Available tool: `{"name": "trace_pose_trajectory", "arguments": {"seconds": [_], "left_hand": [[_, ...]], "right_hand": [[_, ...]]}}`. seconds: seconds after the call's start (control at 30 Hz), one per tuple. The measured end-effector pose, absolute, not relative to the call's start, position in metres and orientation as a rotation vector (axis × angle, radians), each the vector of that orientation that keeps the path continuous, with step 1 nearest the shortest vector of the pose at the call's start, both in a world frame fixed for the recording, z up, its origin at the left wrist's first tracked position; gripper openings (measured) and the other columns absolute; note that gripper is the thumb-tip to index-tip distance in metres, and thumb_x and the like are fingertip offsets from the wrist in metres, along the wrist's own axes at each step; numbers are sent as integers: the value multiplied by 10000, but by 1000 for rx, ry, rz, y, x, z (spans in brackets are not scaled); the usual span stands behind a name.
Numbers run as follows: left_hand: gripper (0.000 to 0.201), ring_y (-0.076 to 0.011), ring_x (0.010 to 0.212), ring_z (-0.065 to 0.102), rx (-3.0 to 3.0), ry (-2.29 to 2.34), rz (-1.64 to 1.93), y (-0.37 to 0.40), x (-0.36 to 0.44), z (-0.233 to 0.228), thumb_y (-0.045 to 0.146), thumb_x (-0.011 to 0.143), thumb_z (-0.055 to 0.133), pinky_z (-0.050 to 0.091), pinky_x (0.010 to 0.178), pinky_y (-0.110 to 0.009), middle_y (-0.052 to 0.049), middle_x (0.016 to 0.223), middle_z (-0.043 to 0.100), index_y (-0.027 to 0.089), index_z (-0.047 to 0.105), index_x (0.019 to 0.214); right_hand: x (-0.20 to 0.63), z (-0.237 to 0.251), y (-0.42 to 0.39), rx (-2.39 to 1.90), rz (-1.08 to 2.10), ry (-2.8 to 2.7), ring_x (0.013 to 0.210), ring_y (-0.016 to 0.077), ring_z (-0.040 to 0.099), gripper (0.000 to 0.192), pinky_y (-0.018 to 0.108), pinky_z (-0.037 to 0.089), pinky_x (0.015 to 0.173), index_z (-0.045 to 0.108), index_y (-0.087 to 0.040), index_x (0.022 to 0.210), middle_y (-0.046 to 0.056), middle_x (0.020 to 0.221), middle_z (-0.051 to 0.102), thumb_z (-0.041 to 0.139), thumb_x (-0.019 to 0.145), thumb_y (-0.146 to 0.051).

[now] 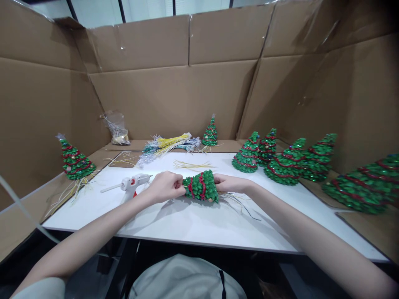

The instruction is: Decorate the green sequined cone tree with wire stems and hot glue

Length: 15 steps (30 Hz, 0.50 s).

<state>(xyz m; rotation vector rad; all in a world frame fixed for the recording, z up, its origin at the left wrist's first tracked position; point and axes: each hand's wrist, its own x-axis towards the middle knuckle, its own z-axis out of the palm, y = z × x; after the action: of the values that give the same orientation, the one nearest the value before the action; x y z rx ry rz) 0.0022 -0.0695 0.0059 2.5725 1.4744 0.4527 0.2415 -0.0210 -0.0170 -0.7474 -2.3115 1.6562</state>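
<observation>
A small green Christmas tree [202, 186] with red garland lies on its side between my hands, above the white board [174, 224]. My left hand [166, 185] is closed at the tree's narrow top, its fingers pinched together; the tip is hidden by them. At the wide base, my right hand [229, 183] grips the tree from below its rim, with the fingertips out of sight inside. Loose thin wires [238, 201] trail from the base under my right hand. Left of my left hand, a white glue gun [132, 183] rests on the board.
Several more trees [285, 162] stand at the right, one tree [75, 160] at the left and another tree [210, 133] at the back. Bundles of coloured wires [170, 144] and a plastic bag [118, 131] lie at the rear. Cardboard walls [156, 95] surround the board.
</observation>
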Motion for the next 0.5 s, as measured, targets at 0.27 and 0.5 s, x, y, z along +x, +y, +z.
{"name": "trace_pose_trajectory", "arguments": {"seconds": [0.27, 0.5], "left_hand": [[129, -122, 481, 420, 2584, 1641, 432, -68, 13, 6, 275, 607, 490, 227, 468, -234, 15, 489, 516, 181, 513, 522], [180, -171, 514, 515, 2694, 1725, 293, -72, 21, 11, 292, 624, 476, 247, 475, -252, -40, 523, 584, 177, 596, 555]], "right_hand": [[240, -16, -22, -611, 1624, -2360, 894, 179, 587, 299, 328, 463, 828, 616, -120, 1032, 61, 942, 666, 527, 808, -297], [239, -16, -23, -586, 1660, -2343, 861, 168, 591, 298, 304, 478, 785, 607, -115, 1034, 67, 972, 662, 546, 795, -281]]}}
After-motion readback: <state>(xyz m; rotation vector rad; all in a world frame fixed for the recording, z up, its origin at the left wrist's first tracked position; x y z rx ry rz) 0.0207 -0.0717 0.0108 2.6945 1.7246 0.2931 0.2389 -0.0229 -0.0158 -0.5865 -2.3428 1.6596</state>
